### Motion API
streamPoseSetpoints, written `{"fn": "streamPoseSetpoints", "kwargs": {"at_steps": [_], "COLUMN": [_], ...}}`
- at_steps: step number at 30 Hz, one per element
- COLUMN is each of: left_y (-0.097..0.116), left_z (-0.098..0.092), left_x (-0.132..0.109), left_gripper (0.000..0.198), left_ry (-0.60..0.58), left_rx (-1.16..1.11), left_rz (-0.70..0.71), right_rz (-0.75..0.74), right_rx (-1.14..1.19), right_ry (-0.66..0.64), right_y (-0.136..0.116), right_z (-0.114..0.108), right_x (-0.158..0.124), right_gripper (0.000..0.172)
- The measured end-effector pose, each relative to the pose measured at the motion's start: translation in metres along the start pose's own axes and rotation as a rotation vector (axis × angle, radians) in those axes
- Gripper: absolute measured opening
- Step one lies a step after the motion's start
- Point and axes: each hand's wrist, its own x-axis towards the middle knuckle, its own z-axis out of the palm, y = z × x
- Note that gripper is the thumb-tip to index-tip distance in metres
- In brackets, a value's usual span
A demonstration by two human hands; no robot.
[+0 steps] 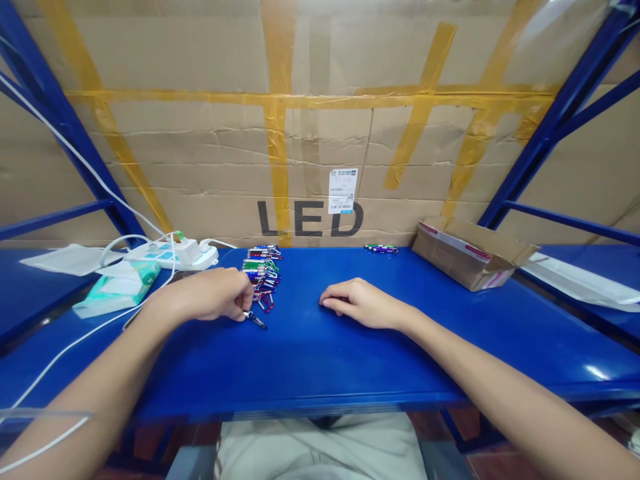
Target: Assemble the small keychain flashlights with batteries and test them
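Left hand [213, 295] left of frame centre, resting on blue shelf surface [320, 360], fingers curled downward, fingertips pinching one end of small keychain flashlight [255, 320]. Flashlight dark and silver, lying flat on surface, pointing toward lower right, just below row of keychain flashlights [263, 275].

Row stacked in a column just right of left hand, running from knuckles up toward cardboard wall [200, 147]; barrels red, green, blue, silver, with coloured clips on right side. Exact count not readable.

Right hand [361, 304] at frame centre, palm down on surface, fingers loosely bent, holding nothing, well apart from row.

2 or so further flashlights [381, 249] at upper centre, against base of cardboard wall, apart from main row.

Open cardboard box [470, 255] at right of centre, tilted, flaps up; contents not visible.

White power strip [173, 253] at left, near cardboard wall, white cable [75, 343] trailing toward lower left. Teal tissue pack [117, 288] just left of left wrist.
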Motion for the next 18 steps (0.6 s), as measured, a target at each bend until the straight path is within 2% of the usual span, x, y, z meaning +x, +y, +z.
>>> {"fn": "streamPoseSetpoints", "kwargs": {"at_steps": [8,12,18], "left_y": [0.019,0.014,0.005], "left_z": [-0.002,0.002,0.006], "left_x": [0.004,0.009,0.016], "left_gripper": [0.013,0.015,0.013], "left_ry": [0.072,0.082,0.09], "left_rx": [0.14,0.14,0.132], "left_rz": [-0.085,-0.1,-0.039], "right_rz": [0.038,0.032,0.037], "right_rx": [-0.008,-0.023,-0.021], "right_ry": [0.011,0.022,0.02], "right_y": [0.002,0.002,0.001], "right_z": [-0.002,-0.003,-0.004], "right_x": [0.001,0.001,0.0], "right_gripper": [0.03,0.029,0.029]}}
